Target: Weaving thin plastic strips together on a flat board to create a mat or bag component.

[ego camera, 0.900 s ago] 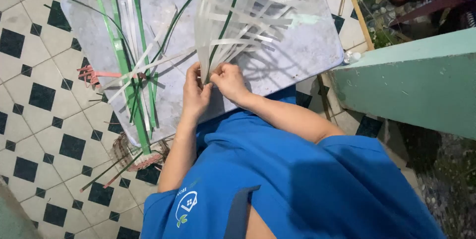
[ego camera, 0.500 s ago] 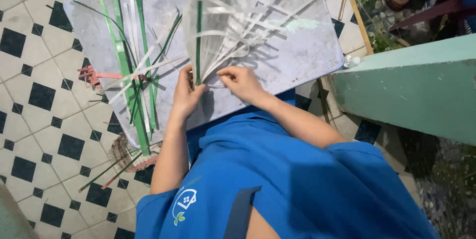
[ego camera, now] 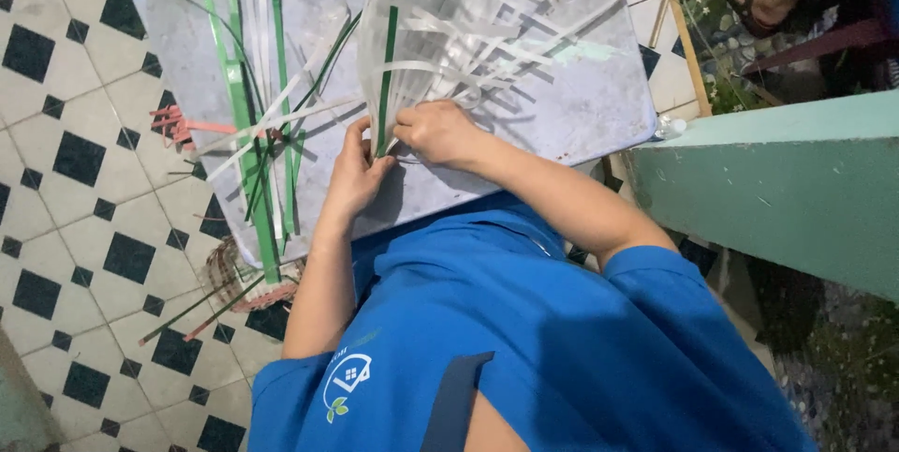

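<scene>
— What are the two hands doing?

— Both meet at the lower edge of a half-woven sheet of white plastic strips (ego camera: 449, 30) that stands up from a grey, scuffed board (ego camera: 581, 105). The left hand (ego camera: 354, 176) has its fingers curled, pinching the bottom ends of the strips. The right hand (ego camera: 438, 132) is closed over the same bundle just beside it, knuckles up, the two hands touching or nearly so.

— And that green line in the weave?

— A single narrow green plastic strip (ego camera: 389, 40) runs straight up through the white ones, its lower end going down between the two hands (which hand actually grips it I cannot tell).

— Where does the weave sit?

— On the middle of the board, leaning toward the upper edge of the view, with loose white ends fanning out to the right.

— What lies about it?

— To the left on the board, a loose heap of long green and white strips (ego camera: 253, 133), crossing one another. At the board's left edge, a small pink plastic piece (ego camera: 178, 124). Under everything, a floor of white tiles with black diamond insets (ego camera: 66, 162). On the right, a pale green painted ledge (ego camera: 777, 190). The person wears a blue short-sleeved shirt (ego camera: 562, 349).
</scene>
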